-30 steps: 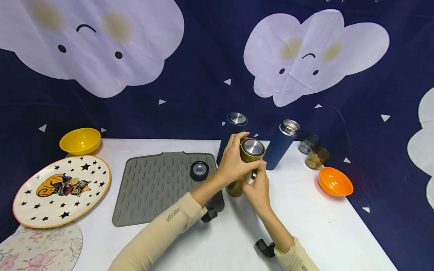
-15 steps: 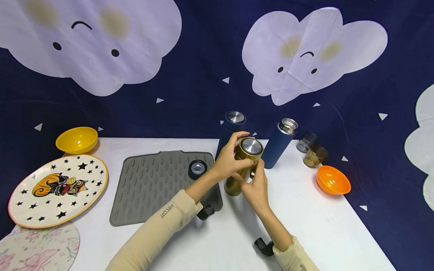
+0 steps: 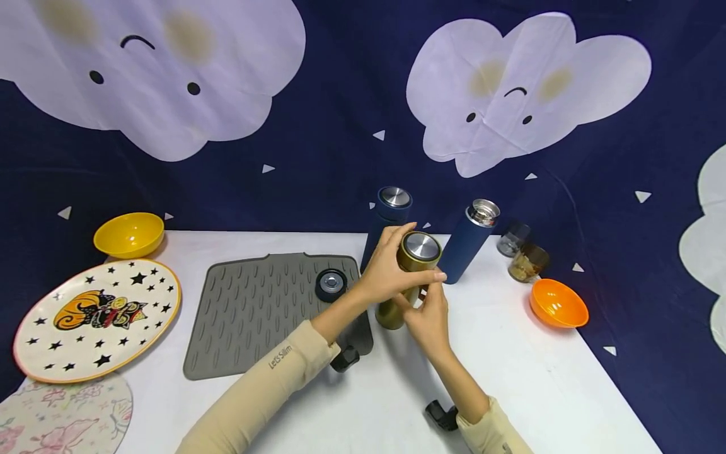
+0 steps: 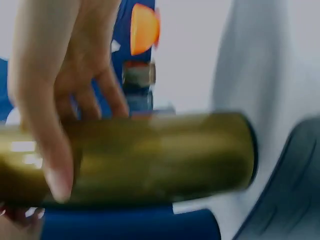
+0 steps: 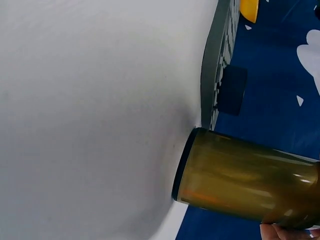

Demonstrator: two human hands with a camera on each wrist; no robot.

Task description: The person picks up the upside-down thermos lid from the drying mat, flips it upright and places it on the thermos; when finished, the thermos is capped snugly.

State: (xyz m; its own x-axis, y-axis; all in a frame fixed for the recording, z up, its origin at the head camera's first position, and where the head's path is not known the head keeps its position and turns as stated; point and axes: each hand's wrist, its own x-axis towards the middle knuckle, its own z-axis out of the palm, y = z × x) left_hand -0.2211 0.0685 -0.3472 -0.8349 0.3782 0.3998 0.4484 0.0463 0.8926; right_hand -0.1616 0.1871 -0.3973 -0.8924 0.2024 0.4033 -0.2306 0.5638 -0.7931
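Note:
A gold thermos (image 3: pixel 390 314) with a shiny steel-topped lid (image 3: pixel 422 246) stands upright in front of me, between both hands. My left hand (image 3: pixel 391 268) grips it near the top, thumb across its front, fingers behind. Just below, my right hand (image 3: pixel 429 317) holds the body. In the left wrist view the left thumb lies along the gold thermos (image 4: pixel 165 155). Only the right hand's fingertips (image 5: pixel 280 233) show in the right wrist view, against the thermos side. Behind stand a lidded blue thermos (image 3: pixel 391 205) and another blue thermos (image 3: pixel 464 249) with its steel mouth uncovered.
A grey draining mat (image 3: pixel 255 315) lies left of the hands, bearing a round black lid (image 3: pixel 331 285). Farther left are a yellow bowl (image 3: pixel 129 235) and a star-patterned plate (image 3: pixel 147 328). Two small glasses (image 3: pixel 529 263) and an orange bowl (image 3: pixel 559 304) stand at the right.
The left thumb draws back across the thermos front, then reaches rightward again. Its fingers shift slightly around the top while the right hand stays in place.

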